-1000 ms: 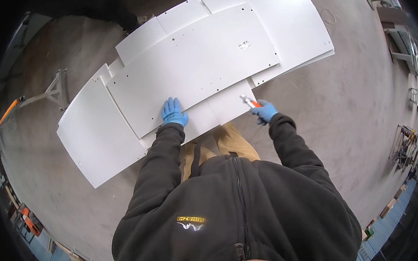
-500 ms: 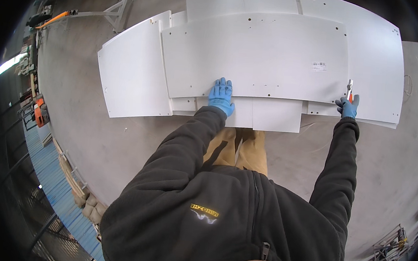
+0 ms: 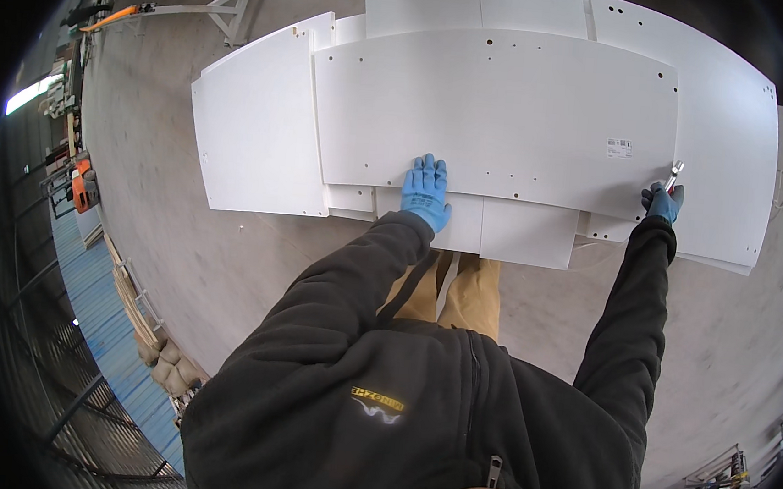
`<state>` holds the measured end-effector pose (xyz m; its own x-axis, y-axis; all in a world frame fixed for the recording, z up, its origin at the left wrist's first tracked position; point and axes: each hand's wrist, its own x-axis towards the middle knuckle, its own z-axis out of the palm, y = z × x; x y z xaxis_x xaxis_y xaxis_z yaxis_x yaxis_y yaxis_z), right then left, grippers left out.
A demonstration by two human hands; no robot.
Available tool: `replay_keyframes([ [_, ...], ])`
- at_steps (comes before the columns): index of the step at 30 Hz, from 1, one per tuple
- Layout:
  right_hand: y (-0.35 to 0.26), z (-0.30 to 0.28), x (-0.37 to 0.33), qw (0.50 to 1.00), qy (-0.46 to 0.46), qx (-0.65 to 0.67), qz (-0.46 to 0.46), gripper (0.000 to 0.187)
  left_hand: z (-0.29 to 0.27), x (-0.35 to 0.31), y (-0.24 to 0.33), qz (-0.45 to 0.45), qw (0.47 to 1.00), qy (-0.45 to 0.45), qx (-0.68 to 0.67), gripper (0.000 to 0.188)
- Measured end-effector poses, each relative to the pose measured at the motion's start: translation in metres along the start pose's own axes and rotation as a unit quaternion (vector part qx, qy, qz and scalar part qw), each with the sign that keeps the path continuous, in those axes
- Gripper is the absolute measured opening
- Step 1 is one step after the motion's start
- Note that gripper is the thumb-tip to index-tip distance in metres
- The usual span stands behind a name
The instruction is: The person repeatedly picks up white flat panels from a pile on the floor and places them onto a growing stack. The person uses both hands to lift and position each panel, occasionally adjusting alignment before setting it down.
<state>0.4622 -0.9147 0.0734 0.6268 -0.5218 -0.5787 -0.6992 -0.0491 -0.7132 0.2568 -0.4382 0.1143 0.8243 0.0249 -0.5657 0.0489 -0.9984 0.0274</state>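
Note:
My left hand (image 3: 427, 193), in a blue glove, lies flat on the near edge of a large white panel (image 3: 494, 110), fingers stretched out and pointing away from me. This top panel has small drilled holes and a paper label (image 3: 620, 148). At the panel's right near corner, my gloved right hand (image 3: 662, 202) is closed around a small hand tool (image 3: 677, 170) with a shiny metal end and a reddish handle. The metal end points away from me; its exact kind is hard to make out. More white panels stick out beneath, including a left one (image 3: 254, 119) and a right one (image 3: 727, 133).
Grey concrete floor (image 3: 286, 301) surrounds the stack. A grey metal frame (image 3: 235, 12) with an orange part stands at the far left. Along the left side are an orange machine (image 3: 84, 183), blue corrugated sheeting (image 3: 105, 314) and sacks (image 3: 170, 370). A metal rack (image 3: 715, 486) stands at the lower right.
The view has shifted a little, so the panels sit slightly further right and lower. The tool in my right hand has tilted to the right; my left hand stays flat on the panel.

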Motion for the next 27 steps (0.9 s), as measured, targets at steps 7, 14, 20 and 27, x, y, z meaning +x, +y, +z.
replay_keyframes([
  [7,0.002,0.008,0.000,1.000,0.023,0.016,-0.003,0.072,-0.004,0.000,0.001,-0.019,1.000,-0.002,-0.025,0.098],
  [14,0.006,0.015,-0.002,0.999,0.020,0.029,0.007,0.057,-0.006,0.002,0.000,-0.014,0.999,-0.009,-0.048,0.101],
  [20,0.012,0.028,-0.056,0.993,0.061,0.102,-0.022,0.067,-0.008,0.007,0.000,-0.008,0.998,-0.052,-0.023,0.107],
  [27,0.044,0.031,-0.235,0.991,-0.078,0.097,0.041,0.071,-0.019,0.011,0.000,0.009,0.994,-0.112,-0.006,0.111],
])
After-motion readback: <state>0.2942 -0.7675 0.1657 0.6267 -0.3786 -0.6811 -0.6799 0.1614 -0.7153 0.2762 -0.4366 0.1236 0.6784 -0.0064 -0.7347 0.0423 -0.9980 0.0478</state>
